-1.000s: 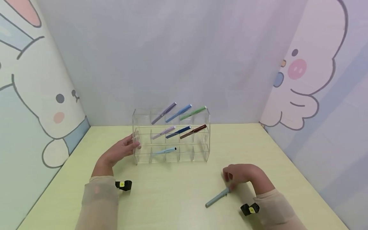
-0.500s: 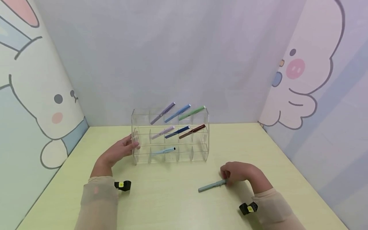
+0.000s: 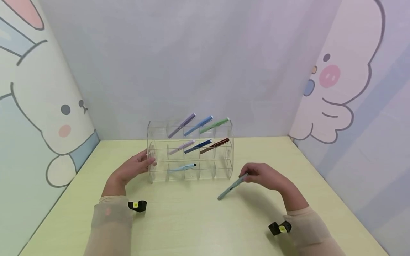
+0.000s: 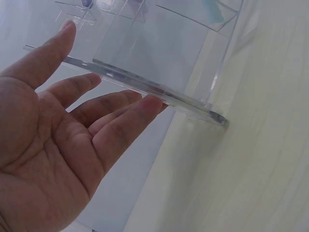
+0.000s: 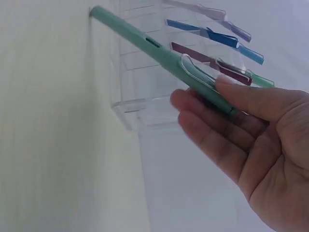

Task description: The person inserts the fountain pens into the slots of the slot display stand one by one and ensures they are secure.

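Observation:
A clear acrylic pen rack point(image 3: 223, 174) with stepped tiers stands on the table. My left hand point(image 3: 132, 168) holds its left side panel; in the left wrist view the thumb overlaps the panel and the fingertips point(image 4: 152, 104) meet its edge. To the right of the rack, my right hand point(image 3: 261, 175) pinches a grey-green pen point(image 5: 140, 41) by its clipped cap end, between thumb and fingers. The pen slants down and leftward, its far end low over the table. A light blue pen point(image 3: 182, 168) lies in the bottom tier.
Above it, the middle tier carries a lilac pen point(image 3: 182, 147), a dark blue pen point(image 3: 198, 146) and a dark red pen point(image 3: 214, 146). On top lie a purple pen point(image 3: 182, 126), a blue pen point(image 3: 198, 126) and a green pen point(image 3: 214, 125). Printed walls enclose the table point(image 3: 179, 220).
My right hand has moved forward and leftward toward the rack, bringing the grey-green pen with it and lifting its cap end. My left hand has stayed on the rack.

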`<action>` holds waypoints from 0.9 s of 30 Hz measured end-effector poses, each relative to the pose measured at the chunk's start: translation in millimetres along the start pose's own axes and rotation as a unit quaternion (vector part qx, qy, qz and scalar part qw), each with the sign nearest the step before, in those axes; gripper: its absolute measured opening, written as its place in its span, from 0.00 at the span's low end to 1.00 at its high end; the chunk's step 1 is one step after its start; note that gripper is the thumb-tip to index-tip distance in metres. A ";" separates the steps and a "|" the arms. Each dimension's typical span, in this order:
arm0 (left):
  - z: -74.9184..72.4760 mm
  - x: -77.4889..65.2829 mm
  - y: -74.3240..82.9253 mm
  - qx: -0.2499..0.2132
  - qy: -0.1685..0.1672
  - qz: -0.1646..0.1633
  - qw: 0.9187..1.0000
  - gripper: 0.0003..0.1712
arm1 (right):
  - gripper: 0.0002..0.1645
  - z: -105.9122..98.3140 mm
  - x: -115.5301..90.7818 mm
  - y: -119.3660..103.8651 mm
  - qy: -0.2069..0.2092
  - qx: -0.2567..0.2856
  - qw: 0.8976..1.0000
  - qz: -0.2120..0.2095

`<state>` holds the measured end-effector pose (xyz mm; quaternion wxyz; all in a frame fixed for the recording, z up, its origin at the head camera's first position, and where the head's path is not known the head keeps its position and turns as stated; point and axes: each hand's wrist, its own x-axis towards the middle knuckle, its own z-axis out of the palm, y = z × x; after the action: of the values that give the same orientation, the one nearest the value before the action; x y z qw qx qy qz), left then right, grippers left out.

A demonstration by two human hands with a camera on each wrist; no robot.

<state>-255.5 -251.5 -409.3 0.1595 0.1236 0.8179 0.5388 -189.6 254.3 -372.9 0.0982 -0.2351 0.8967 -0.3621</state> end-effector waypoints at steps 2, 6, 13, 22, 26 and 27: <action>-0.7 -0.6 0.4 -0.001 0.000 -0.001 1.000 0.51 | 0.07 -5.4 2.7 -7.4 0.022 0.031 0.999 -0.005; -1.0 -1.0 0.5 -0.002 -0.001 -0.004 1.000 0.51 | 0.08 -13.4 10.1 -20.3 0.072 0.058 0.995 -0.027; 0.6 -0.5 0.9 -0.004 0.003 -0.006 1.000 0.50 | 0.11 -13.1 30.5 -41.0 0.149 0.058 0.986 -0.054; 2.5 -2.0 2.2 -0.007 -0.004 -0.007 1.000 0.50 | 0.10 8.8 52.5 -51.3 0.184 0.054 0.980 -0.050; 1.0 -1.6 3.3 -0.002 0.000 -0.005 1.000 0.51 | 0.09 19.7 59.5 -49.6 0.180 0.049 0.981 -0.045; 0.6 -1.4 3.4 -0.003 0.001 -0.005 1.000 0.50 | 0.08 22.2 61.0 -49.0 0.177 0.048 0.982 -0.041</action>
<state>-253.8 -250.2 -406.2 0.1619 0.1184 0.8170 0.5406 -217.8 180.1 -355.2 -0.0660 -0.1991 0.8710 -0.4443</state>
